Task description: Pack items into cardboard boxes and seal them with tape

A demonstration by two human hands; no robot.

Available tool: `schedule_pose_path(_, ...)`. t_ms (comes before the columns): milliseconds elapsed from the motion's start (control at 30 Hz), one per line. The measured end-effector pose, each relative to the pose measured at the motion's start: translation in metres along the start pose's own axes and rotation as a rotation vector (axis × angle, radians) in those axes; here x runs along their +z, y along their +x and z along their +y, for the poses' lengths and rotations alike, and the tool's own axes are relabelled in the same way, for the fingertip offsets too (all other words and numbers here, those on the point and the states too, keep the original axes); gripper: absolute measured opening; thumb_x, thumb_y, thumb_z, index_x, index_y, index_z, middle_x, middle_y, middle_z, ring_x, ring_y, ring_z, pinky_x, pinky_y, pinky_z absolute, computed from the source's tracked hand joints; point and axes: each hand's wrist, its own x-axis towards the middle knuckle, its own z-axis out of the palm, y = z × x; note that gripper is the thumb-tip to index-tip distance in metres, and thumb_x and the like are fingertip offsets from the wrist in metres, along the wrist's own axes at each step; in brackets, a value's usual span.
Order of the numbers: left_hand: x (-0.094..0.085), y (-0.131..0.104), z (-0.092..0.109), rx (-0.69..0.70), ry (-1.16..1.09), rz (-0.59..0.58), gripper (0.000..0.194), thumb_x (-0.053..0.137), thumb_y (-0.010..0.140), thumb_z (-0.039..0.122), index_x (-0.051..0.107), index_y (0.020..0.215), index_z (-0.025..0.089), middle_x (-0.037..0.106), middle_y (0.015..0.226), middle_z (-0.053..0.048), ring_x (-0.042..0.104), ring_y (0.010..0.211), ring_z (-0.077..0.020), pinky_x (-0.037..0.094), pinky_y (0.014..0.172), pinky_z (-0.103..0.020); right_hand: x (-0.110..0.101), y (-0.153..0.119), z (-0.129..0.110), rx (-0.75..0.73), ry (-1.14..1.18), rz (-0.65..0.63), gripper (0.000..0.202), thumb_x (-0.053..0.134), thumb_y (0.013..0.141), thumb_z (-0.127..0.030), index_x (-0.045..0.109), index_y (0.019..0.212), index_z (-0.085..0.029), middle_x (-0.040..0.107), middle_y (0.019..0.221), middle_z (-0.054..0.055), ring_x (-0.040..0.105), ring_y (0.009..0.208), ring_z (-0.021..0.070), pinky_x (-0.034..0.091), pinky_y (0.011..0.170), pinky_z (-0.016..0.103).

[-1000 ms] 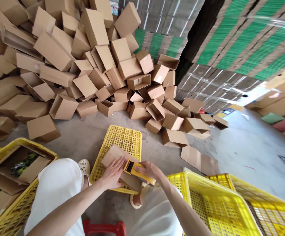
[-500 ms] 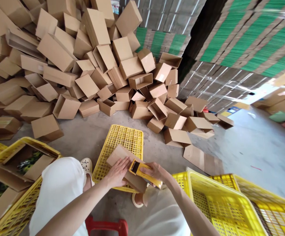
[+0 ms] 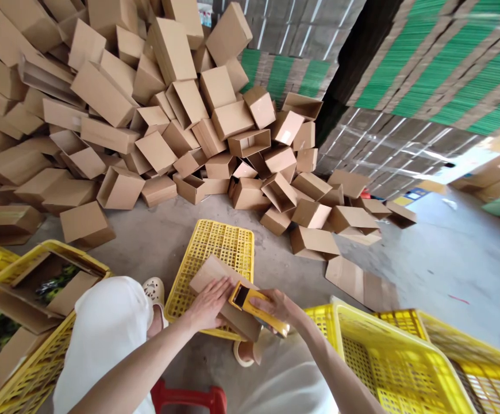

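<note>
One carton (image 3: 212,269), at five o'clock on the yellow crate (image 3: 204,238), has crept slightly toward three o'clock; the left hand (image 3: 209,302) still lies flat on it, the right hand (image 3: 279,307) clutching a yellow tool (image 3: 256,307).

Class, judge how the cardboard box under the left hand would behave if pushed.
The box looks light if unfilled, being thin cardboard, though its contents are hidden. Its flat sides suggest sliding over the yellow crate, not rolling.

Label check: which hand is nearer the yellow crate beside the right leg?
Right hand, gripping the yellow tool, just left of the crate; left hand, on the cardboard, farther left.
</note>
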Motion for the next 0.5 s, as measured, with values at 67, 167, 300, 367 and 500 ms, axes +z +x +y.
schedule_pose_path(67,0.0001,0.0000,-0.0005,0.001,-0.003,0.001,0.131,0.085,0.077,0.037,-0.001,0.174,0.018,0.011,0.180,-0.017,0.010,0.168,-0.0333,0.014,0.136,-0.052,-0.0003,0.0019,0.0033,-0.013,-0.005,0.003,0.055,0.065,0.094,-0.064,0.076,0.121,-0.017,0.076,0.078,0.004,0.068,0.055,0.0188,0.051,0.047,0.024)
schedule_pose_path(167,0.0004,0.0002,-0.0012,-0.004,0.000,-0.010,0.132,0.085,0.077,0.035,-0.002,0.173,0.017,0.011,0.180,-0.017,0.009,0.168,-0.0322,0.012,0.136,-0.050,-0.0013,0.0051,0.0072,-0.028,-0.085,0.047,0.053,0.065,0.093,-0.066,0.078,0.110,-0.017,0.076,0.078,0.005,0.069,0.060,0.0192,0.050,0.049,0.024)
schedule_pose_path(300,0.0014,0.0009,-0.0015,-0.005,-0.001,-0.009,0.132,0.085,0.077,0.036,-0.004,0.173,0.018,0.011,0.180,-0.017,0.008,0.168,-0.0313,0.011,0.136,-0.049,-0.0029,0.0083,0.0076,0.015,-0.068,0.033,0.055,0.064,0.093,-0.068,0.077,0.111,-0.018,0.077,0.078,0.005,0.069,0.059,0.0186,0.050,0.050,0.023)
schedule_pose_path(367,0.0019,0.0015,-0.0008,-0.013,-0.001,-0.005,0.132,0.085,0.078,0.038,-0.003,0.174,0.018,0.010,0.180,-0.017,0.008,0.168,-0.0315,0.011,0.136,-0.050,-0.0038,0.0096,0.0056,0.034,-0.047,0.020,0.055,0.066,0.091,-0.068,0.077,0.111,-0.018,0.076,0.077,0.004,0.068,0.057,0.0186,0.050,0.050,0.024)
schedule_pose_path(500,0.0006,0.0033,0.0040,-0.050,0.016,-0.035,0.132,0.085,0.077,0.037,-0.002,0.174,0.018,0.007,0.180,-0.017,0.006,0.168,-0.0324,0.010,0.136,-0.052,-0.0037,0.0106,0.0000,0.029,-0.111,0.073,0.050,0.072,0.088,-0.064,0.080,0.105,-0.017,0.076,0.077,0.004,0.068,0.064,0.0189,0.052,0.055,0.024)
